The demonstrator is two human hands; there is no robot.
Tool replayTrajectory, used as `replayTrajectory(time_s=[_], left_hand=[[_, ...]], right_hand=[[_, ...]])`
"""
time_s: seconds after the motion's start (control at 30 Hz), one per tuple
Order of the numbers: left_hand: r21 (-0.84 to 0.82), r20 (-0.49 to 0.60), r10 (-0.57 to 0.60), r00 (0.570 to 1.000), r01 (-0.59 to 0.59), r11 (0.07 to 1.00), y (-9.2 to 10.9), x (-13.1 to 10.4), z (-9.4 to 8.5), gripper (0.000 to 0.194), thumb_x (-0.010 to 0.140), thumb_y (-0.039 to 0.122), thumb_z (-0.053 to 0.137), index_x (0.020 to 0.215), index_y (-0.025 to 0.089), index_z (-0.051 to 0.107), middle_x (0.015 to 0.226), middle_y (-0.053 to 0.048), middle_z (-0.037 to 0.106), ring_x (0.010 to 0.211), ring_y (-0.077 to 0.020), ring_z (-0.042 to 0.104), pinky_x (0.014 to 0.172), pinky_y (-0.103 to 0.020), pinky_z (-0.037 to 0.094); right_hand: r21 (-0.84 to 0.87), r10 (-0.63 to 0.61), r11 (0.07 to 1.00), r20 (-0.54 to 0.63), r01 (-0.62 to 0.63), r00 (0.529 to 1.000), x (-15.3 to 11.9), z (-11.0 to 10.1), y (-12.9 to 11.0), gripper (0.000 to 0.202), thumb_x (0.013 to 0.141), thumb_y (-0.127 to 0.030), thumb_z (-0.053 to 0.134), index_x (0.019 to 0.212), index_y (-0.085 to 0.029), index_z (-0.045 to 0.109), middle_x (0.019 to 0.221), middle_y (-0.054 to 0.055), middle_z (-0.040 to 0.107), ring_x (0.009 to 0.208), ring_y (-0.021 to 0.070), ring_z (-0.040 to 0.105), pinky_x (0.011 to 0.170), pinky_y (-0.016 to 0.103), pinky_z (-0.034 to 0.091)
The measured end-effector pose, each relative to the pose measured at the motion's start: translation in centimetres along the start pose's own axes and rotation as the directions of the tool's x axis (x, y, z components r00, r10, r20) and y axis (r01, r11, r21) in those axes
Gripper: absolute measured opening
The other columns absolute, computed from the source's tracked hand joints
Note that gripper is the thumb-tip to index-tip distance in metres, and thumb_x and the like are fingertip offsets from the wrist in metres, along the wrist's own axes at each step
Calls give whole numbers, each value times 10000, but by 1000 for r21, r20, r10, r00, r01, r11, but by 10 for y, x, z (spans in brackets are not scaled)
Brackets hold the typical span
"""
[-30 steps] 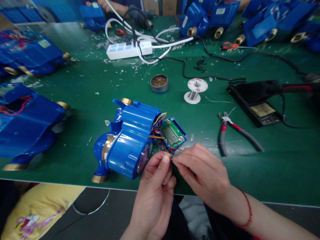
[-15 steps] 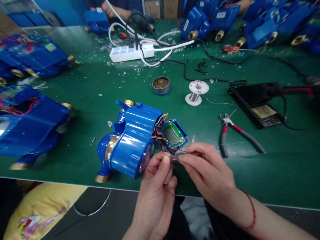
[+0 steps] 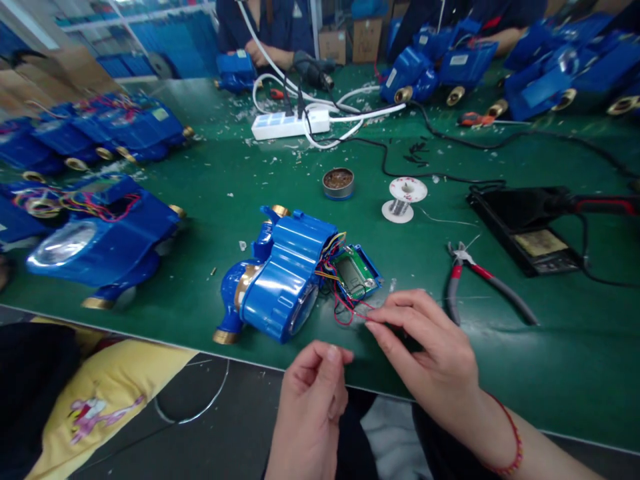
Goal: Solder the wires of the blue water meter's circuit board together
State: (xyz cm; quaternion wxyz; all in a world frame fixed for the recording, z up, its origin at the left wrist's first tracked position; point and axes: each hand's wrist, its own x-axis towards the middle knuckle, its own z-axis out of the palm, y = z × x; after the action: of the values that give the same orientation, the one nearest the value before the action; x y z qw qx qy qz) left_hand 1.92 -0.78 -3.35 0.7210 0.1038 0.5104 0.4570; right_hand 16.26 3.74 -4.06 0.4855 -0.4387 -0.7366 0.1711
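A blue meter body (image 3: 280, 287) with brass ends lies on the green table (image 3: 280, 167). Wires run from its right side to a small circuit board (image 3: 354, 273) with a display. My right hand (image 3: 425, 353) pinches the thin red wires (image 3: 356, 312) just below the board. My left hand (image 3: 315, 400) is near the table's front edge, below the meter, thumb against curled fingers; whether anything tiny sits between them cannot be made out.
Pliers (image 3: 483, 273) with red and grey handles lie right of my right hand. Behind are a solder spool (image 3: 399, 209), a round tin (image 3: 339, 183), a soldering iron stand (image 3: 530, 233) and a white power strip (image 3: 290, 125). More blue meters (image 3: 110, 233) stand left. People sit across the table.
My left hand has let go of the red wires and moved down, away from them. The view has shifted left, showing more of the meters on that side.
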Motion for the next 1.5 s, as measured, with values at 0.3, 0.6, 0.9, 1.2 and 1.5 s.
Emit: replayTrajectory(time_s=[0.3,0.6,0.9,1.2,1.5], left_hand=[[-148,-12,88,996,-88,985,-4,4,25,715,624,427,810,1191,117,503,625,67,306,510,43,251,471,-90,216],[-173,-65,133,989,-143,974,-5,14,27,630,552,387,847,1014,118,515,721,45,441,507,50,292,442,-82,243],[-142,-78,137,987,-147,979,0,15,23,577,550,325,847,979,112,527,678,58,409,471,51,280,408,-78,262],[-167,-95,133,986,-148,975,10,20,19,570,516,326,856,946,90,565,678,45,402,473,44,299,395,-88,236],[-101,-78,54,996,-62,993,17,24,19,566,513,337,867,864,114,483,591,76,276,465,38,246,402,-95,221]], right_hand=[[75,-42,996,28,40,999,-7,4,-3,97,852,-47,588,886,-123,639,858,35,570,818,79,562,731,166,471],[189,96,976,72,-108,993,-8,5,-5,93,856,-96,587,787,-137,633,799,14,568,764,69,559,688,160,449],[182,92,978,63,-102,994,-6,8,-6,84,845,-73,593,787,-125,624,797,21,568,783,75,555,709,170,452],[15,-28,1000,61,27,998,-17,9,-1,130,866,-46,577,935,-151,610,878,41,569,804,133,532,708,291,442],[-64,-121,990,55,124,991,-16,10,-1,96,880,-47,569,924,-128,598,853,37,581,767,125,485,676,307,350]])
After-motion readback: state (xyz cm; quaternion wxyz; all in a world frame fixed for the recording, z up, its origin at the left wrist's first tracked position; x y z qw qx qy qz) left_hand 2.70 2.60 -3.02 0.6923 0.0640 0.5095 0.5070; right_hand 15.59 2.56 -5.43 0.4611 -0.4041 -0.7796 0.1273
